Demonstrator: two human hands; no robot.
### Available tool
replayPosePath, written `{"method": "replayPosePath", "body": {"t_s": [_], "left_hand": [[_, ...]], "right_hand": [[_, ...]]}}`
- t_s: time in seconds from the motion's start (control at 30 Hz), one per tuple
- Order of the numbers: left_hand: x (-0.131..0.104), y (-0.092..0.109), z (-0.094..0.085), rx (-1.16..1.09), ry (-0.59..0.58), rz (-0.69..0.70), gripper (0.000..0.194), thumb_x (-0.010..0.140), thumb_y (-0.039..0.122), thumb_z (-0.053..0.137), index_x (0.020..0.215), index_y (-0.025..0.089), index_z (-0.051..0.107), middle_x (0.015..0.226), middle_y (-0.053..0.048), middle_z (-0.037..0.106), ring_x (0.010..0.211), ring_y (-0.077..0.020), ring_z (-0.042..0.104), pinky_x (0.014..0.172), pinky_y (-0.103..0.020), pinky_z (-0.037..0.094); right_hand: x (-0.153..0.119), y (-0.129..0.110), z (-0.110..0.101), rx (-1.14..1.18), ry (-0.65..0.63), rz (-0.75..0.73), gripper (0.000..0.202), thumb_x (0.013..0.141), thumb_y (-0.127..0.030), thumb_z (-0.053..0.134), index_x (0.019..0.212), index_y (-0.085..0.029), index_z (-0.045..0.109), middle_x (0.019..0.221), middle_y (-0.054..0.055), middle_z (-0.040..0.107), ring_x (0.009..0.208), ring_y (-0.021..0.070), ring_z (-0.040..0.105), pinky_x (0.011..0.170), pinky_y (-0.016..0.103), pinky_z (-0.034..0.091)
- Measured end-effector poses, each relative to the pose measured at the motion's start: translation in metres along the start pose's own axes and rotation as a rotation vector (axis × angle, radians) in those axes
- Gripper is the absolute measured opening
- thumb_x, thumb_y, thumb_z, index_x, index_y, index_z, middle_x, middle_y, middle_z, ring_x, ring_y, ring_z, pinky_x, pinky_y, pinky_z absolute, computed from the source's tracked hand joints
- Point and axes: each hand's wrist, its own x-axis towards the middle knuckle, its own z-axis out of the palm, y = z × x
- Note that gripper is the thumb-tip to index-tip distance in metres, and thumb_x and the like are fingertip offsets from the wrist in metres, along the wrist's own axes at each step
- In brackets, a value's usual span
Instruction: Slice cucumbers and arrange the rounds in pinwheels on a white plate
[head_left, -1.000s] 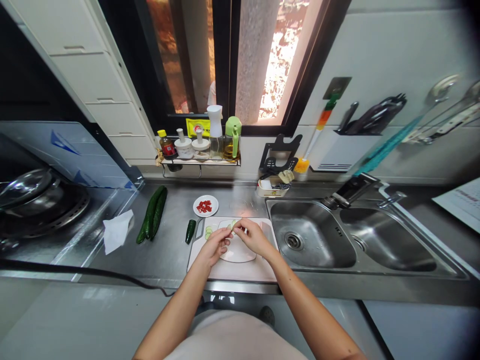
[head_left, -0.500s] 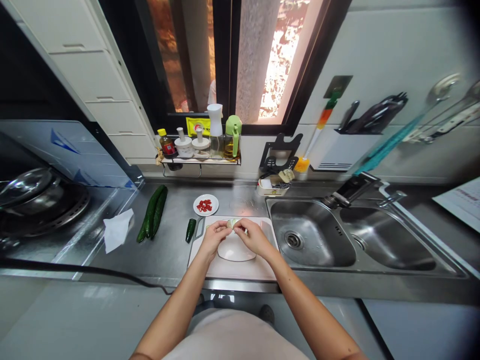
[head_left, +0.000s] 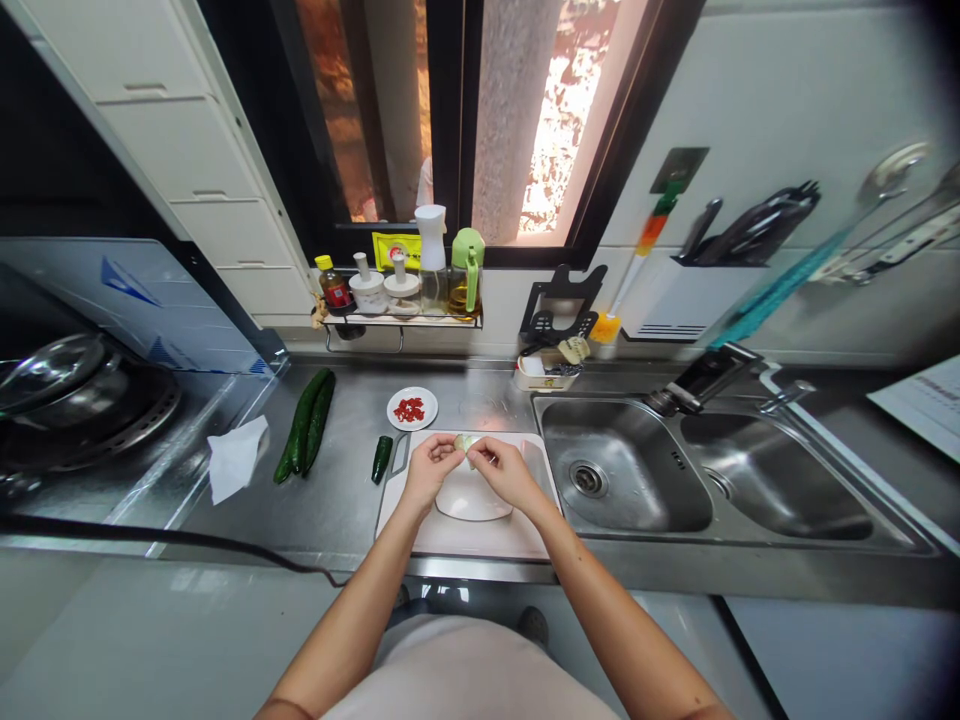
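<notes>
Kitchen with a steel counter (head_left: 300, 525) under a window (head_left: 457, 100), sink (head_left: 637, 500) over on the right. A pale board (head_left: 487, 543) sits at the near edge of the counter, with a white plate (head_left: 474, 505) on top of it.

Both hands meet over the far part of the plate. The left hand (head_left: 433, 467) and right hand (head_left: 504, 470) are each pinching a thin, pale green slice (head_left: 464, 440) between thumb and fingers, cucumber by the look of it. Can't tell if it's folded or just bent a bit, so I'd call that one mid-way.

As for progress: some cutting is done, I reckon, going by the slice and the short stub (head_left: 382, 459) just left of the board. The two cucumbers (head_left: 318, 422) farther left look whole, so no work shows on those. The red bits (head_left: 409, 410) are sitting ready in a small dish (head_left: 392, 411) past the board's far left corner. How many slices are left, no idea, the hands cover too much.
</notes>
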Motion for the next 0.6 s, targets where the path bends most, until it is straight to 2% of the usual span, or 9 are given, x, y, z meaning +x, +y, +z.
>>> {"method": "replayPosePath", "body": {"t_s": [0.3, 0.6], "left_hand": [[-0.0019, 0.0025, 0.0024, 0.020, -0.016, 0.064, 0.030, 0.061, 0.027, 0.077, 0.084, 0.015, 0.062, 0.072, 0.000, 0.062, 0.067, -0.0091, 0.055, 0.066, -0.020, 0.043], [-0.0024, 0.0013, 0.0077, 0.032, -0.003, 0.070, 0.031, 0.059, 0.026, 0.077, 0.085, 0.016, 0.062, 0.074, 0.000, 0.062, 0.067, -0.0094, 0.055, 0.067, -0.020, 0.043]], "right_hand": [[-0.0006, -0.0045, 0.0029, 0.187, 0.025, 0.126, 0.024, 0.078, -0.039, 0.054, 0.066, -0.018, 0.055, 0.060, -0.003, 0.053, 0.057, 0.0099, 0.048, 0.056, 0.021, 0.040], [-0.0020, -0.0083, -0.0005, 0.257, 0.015, 0.228, 0.020, 0.075, -0.035, 0.055, 0.063, -0.019, 0.054, 0.052, -0.004, 0.050, 0.049, 0.0084, 0.046, 0.048, 0.019, 0.039]]}}
